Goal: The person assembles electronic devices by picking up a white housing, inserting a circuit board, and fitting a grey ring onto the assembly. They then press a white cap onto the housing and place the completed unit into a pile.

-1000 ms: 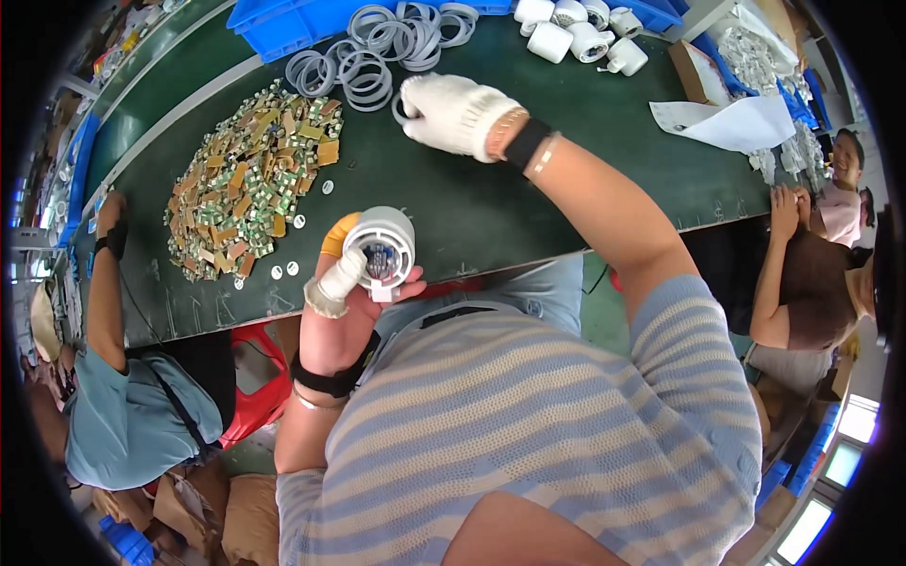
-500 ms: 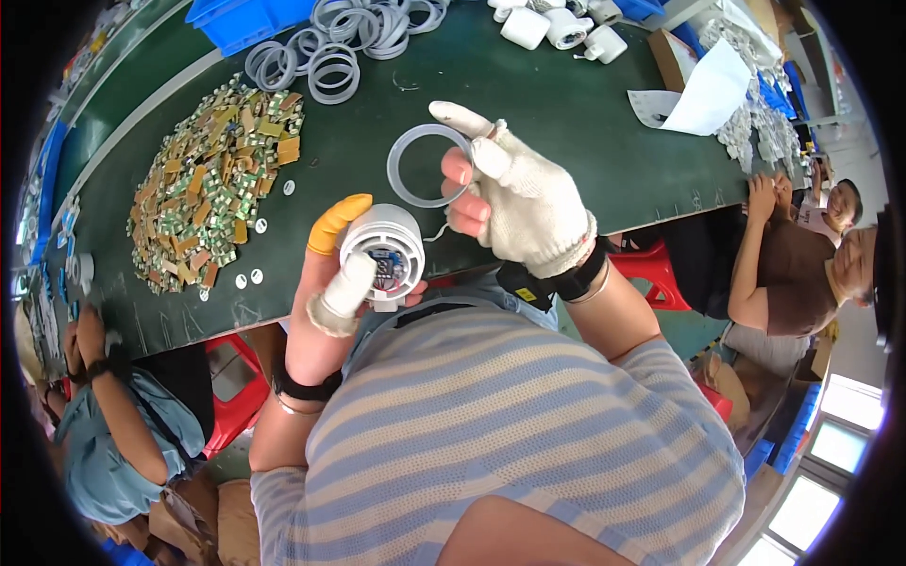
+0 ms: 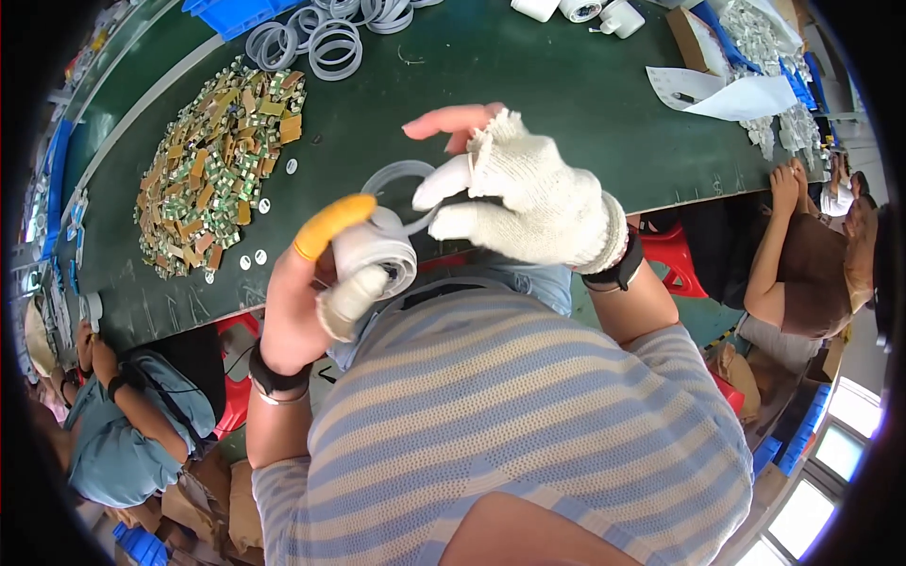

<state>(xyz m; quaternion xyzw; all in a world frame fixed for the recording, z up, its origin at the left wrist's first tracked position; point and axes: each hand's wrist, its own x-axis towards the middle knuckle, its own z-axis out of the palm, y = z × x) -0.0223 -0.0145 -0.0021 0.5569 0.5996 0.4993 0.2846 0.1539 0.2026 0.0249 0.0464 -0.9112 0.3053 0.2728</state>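
My left hand (image 3: 294, 297), with a yellow cover on one finger and a white one on the thumb, is closed around a white cylindrical housing (image 3: 360, 251). The housing is tilted, and its open, ribbed end shows only in part. In a cut-off white knit glove, my right hand (image 3: 538, 193) pinches a translucent plastic ring (image 3: 394, 170) by its right side. The ring stands just beyond the top of the housing and partly behind it. Whether the two touch, I cannot tell.
A heap of small circuit boards (image 3: 212, 174) covers the left of the green table (image 3: 491, 71). Loose rings (image 3: 335, 52) lie beside a blue bin (image 3: 231, 13) at the back. White housings (image 3: 618, 17) and a paper sheet (image 3: 727, 94) are farther right. Co-workers sit at both sides.
My right hand has turned over and brought the ring down to the housing. My left hand has tilted the housing, so the circuit board inside no longer shows.
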